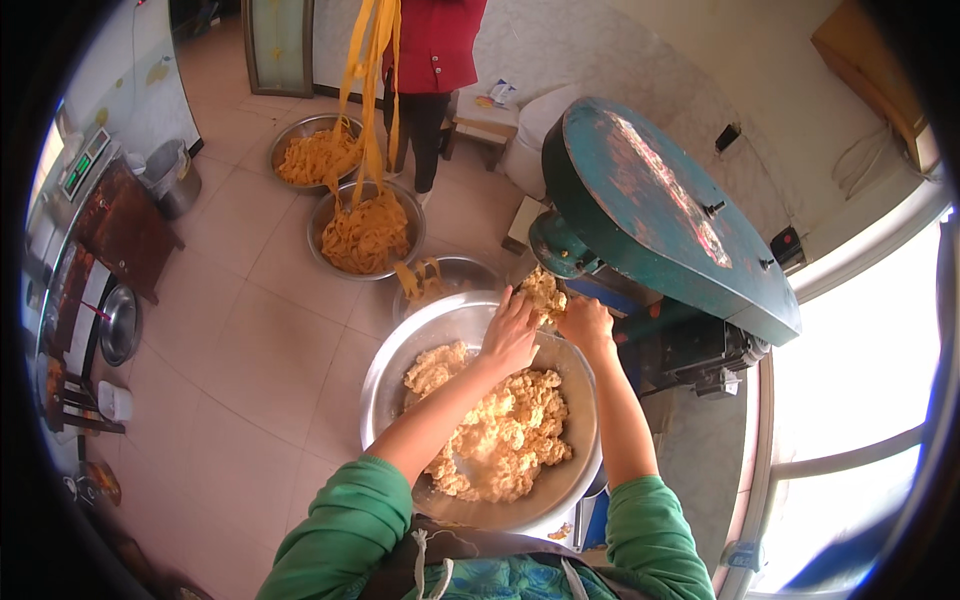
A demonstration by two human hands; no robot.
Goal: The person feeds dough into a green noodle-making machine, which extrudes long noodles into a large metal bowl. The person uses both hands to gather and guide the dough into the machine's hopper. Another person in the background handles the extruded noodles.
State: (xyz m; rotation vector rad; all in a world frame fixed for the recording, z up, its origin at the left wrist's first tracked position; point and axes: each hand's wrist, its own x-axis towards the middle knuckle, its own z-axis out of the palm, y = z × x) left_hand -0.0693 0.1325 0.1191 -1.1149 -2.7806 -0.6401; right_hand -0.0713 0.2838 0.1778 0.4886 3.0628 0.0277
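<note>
A big steel bowl stands in front of me, with clumps of crumbly yellowish dough in it. Beyond its far rim, another lump of dough sits at the mouth of a green machine. My left hand lies against the left side of that lump, fingers stretched out. On the lump's right side, my right hand is closed, its curled fingers at the dough and partly hidden. Both forearms reach across the bowl.
Steel basins of orange-yellow strips stand on the tiled floor. A person in a red jacket stands behind them, long strips hanging in front. A brown cabinet and a scale are at left, a bright window at right.
</note>
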